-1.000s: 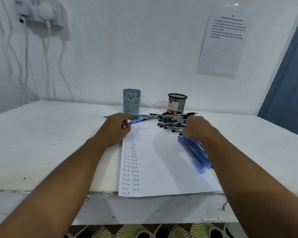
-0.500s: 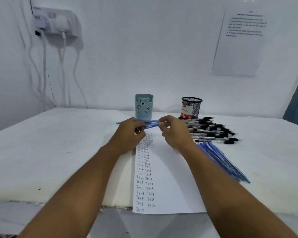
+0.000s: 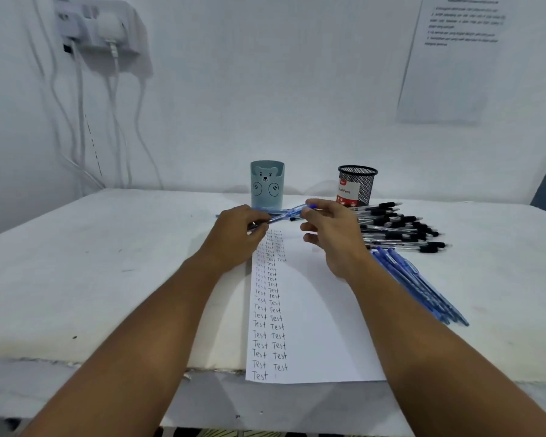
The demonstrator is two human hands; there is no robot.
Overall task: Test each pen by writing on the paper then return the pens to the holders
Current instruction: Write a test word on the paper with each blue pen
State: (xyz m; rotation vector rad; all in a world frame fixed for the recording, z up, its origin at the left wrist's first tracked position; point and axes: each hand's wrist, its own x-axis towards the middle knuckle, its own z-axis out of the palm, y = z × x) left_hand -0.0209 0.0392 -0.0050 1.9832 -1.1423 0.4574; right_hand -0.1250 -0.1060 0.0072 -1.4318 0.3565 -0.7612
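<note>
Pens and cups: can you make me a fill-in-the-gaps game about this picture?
1. Both hands hold one ____ pen.
2. The blue cup shows a ____ face.
3. The word written over and over on the paper is ____.
4. The black-grip pens lie beside the ____ mesh cup.

Missing words: blue; bear; Test; black

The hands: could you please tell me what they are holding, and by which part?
Both hold one blue pen: left hand near its lower end, right hand at its upper end.

Two holders point(image 3: 267, 184) point(image 3: 356, 185) stand behind the paper point(image 3: 312, 310), pens point(image 3: 397, 228) lying right.
</note>
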